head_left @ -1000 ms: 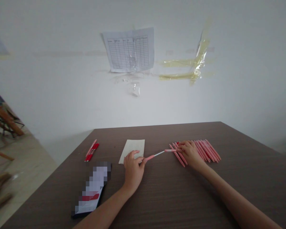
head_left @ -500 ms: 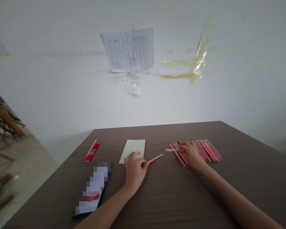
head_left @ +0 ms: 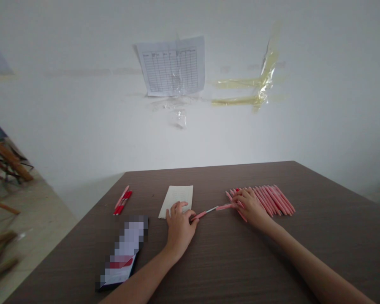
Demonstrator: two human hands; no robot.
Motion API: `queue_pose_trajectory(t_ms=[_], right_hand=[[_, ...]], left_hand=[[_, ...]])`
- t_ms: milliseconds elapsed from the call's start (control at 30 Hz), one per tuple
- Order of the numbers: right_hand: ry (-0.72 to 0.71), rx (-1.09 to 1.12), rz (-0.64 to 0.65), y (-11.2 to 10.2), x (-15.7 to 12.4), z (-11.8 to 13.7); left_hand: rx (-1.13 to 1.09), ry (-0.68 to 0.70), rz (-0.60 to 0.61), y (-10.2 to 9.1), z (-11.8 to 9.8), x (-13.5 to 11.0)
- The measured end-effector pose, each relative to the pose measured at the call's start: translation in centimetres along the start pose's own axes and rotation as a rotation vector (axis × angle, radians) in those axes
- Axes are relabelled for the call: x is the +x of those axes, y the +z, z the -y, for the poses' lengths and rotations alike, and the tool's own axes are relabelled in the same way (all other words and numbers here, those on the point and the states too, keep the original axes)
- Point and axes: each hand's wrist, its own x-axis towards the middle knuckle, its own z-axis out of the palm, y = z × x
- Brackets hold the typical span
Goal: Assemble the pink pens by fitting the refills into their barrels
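Observation:
My left hand [head_left: 182, 230] pinches a pink pen part [head_left: 200, 215] with a thin white refill [head_left: 211, 209] sticking out to the right. In my right hand [head_left: 251, 209] is a pink pen barrel [head_left: 224, 207], its end pointing left. The refill's tip meets the barrel's open end, or lies just at it; how far it goes in I cannot tell. Beneath and beside my right hand lies a row of pink pens [head_left: 274, 199], partly covered by the fingers. A small cream paper pad [head_left: 180, 194] lies just behind my left hand, partly hidden by its fingers.
At the left of the brown table [head_left: 209, 261] lie a few red and pink pens [head_left: 123, 202]. A phone-like object [head_left: 123, 253], blurred out, is beside my left forearm. A white wall with a taped printed sheet [head_left: 174, 65] stands behind the table.
My right hand has moved slightly left and down, bringing the pink barrel to the refill's tip. My left hand has hardly moved.

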Motion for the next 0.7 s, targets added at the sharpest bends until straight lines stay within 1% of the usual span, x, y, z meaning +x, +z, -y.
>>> queue_pose_trajectory(t_ms=[167, 300, 400, 533, 700], right_hand=[[-0.031, 0.059, 0.012, 0.2, 0.1, 0.3], [-0.046, 0.077, 0.009, 0.4, 0.1, 0.4], [-0.049, 0.084, 0.013, 0.2, 0.1, 0.8], [-0.032, 0.093, 0.036, -0.3, 0.0, 1.4], [-0.01, 0.095, 0.05, -0.2, 0.0, 1.5]], left_hand=[[-0.02, 0.024, 0.003, -0.1, -0.1, 0.1], [-0.142, 0.091, -0.006, 0.3, 0.0, 0.3], [-0.203, 0.121, 0.011, 0.7, 0.0, 0.5], [-0.191, 0.123, 0.041, 0.8, -0.2, 0.6], [-0.172, 0.094, 0.063, 0.9, -0.1, 0.8]])
